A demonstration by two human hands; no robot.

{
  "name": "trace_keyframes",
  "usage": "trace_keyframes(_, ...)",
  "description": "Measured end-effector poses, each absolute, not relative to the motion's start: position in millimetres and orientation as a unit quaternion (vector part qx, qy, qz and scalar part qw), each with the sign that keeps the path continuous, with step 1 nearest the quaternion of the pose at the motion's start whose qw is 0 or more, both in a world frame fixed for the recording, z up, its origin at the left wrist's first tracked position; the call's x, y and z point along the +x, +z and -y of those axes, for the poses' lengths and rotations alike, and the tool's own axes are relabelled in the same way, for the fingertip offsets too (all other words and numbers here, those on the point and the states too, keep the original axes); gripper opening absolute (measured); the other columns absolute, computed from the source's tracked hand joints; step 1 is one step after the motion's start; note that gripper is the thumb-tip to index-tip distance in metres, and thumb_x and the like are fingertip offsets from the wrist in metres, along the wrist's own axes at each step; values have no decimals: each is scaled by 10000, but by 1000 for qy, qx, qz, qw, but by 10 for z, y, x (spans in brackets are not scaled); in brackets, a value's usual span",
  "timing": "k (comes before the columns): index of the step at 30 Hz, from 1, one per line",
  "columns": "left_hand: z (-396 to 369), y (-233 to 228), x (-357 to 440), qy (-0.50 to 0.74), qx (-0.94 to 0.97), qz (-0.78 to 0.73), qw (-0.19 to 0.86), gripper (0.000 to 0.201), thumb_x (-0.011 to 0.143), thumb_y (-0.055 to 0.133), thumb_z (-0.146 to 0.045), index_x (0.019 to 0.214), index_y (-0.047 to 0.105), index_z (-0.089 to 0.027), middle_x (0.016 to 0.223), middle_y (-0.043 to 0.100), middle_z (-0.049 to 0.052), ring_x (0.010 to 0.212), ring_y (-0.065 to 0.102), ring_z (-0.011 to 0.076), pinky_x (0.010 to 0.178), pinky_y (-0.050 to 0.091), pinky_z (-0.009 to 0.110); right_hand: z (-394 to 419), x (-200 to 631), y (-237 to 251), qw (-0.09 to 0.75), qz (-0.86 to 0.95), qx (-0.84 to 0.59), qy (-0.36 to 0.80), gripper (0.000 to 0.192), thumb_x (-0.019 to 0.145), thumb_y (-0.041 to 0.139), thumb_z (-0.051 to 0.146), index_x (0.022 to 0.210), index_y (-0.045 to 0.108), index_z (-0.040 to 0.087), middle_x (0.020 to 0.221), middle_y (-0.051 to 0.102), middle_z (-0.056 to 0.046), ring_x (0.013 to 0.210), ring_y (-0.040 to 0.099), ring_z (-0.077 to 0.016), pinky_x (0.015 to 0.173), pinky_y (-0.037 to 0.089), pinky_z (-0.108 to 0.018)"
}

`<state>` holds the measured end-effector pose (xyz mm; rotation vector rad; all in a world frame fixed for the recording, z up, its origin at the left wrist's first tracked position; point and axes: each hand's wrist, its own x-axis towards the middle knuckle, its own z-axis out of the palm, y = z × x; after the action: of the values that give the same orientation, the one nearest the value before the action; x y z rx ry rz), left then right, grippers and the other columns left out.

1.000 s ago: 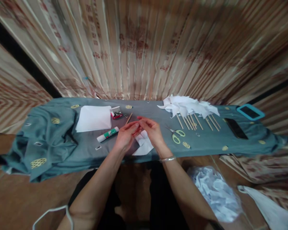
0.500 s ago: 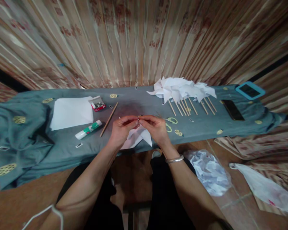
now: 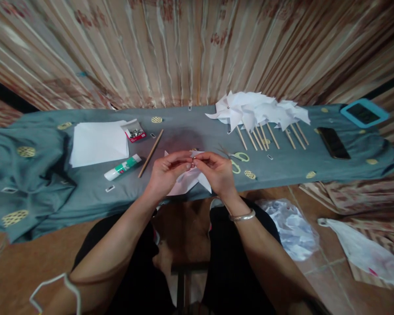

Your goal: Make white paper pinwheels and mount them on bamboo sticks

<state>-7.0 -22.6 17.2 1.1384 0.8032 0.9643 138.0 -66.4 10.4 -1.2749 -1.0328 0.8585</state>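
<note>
A stack of white paper [image 3: 98,143] lay on the grey cloth [image 3: 184,131], with a red pin box [image 3: 134,131] just beside it and a glue stick [image 3: 122,167] near its front edge. A wooden stick [image 3: 150,152] lay aslant. Green scissors [image 3: 239,159] sat right of centre. Finished pinwheels [image 3: 259,116] were heaped beyond, near a black phone [image 3: 333,143].

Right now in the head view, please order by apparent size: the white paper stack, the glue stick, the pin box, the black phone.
1. White paper stack, clearly largest.
2. Glue stick and black phone look alike in length; I cannot rank them.
3. Pin box, smallest.
</note>
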Motion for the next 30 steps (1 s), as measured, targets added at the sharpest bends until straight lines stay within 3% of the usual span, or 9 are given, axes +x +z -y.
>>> trace_keyframes(7, 301, 160, -108, 441, 495, -368, 652, 278, 601, 842, -271, 855, 775, -179, 819, 770, 37, 763, 703, 181, 815, 567, 339, 672, 1295, 130, 618, 418, -497, 444, 103, 697, 752, 292, 745, 705, 215, 725, 714, 13, 673, 657, -141, 698, 551, -307)
trace_keyframes(14, 344, 200, -89, 447, 464, -393, 657, 158, 644, 790, -252, 791, 789, -195, 814, 774, 30, 748, 701, 182, 804, 574, 334, 671, 1272, 100, 608, 393, -521, 452, 224, 632, 809, 385, 737, 699, 220, 722, 724, 3, 663, 667, -163, 705, 571, -344)
trace_keyframes(22, 384, 164, -107, 418, 553, -364, 623, 238, 746, 725, -254, 974, 779, -210, 988, 776, 42, 886, 709, 198, 876, 538, 312, 655, 1299, 102, 621, 367, -510, 468, 208, 596, 831, 362, 690, 705, 227, 676, 720, 7, 644, 652, -153, 696, 556, -339)
trace_keyframes(26, 292, 146, -271, 437, 571, -397, 570, 332, 745, 741, -318, 1051, 744, -191, 932, 766, 57, 821, 691, 187, 838, 526, 311, 666, 1486, 84, 617, 368, -531, 450, 159, 601, 828, 315, 687, 726, 227, 758, 744, -8, 703, 654, -151, 735, 541, -331)
trace_keyframes(30, 149, 125, -623, 415, 635, -481, 439, 409, 747, 717, -369, 1101, 693, -167, 1038, 722, 90, 902, 654, 209, 854, 506, 328, 719, 1749, -4, 584, 387, -572, 426, 165, 567, 844, 315, 645, 732, 223, 879, 754, -33, 830, 671, -178, 805, 538, -345)
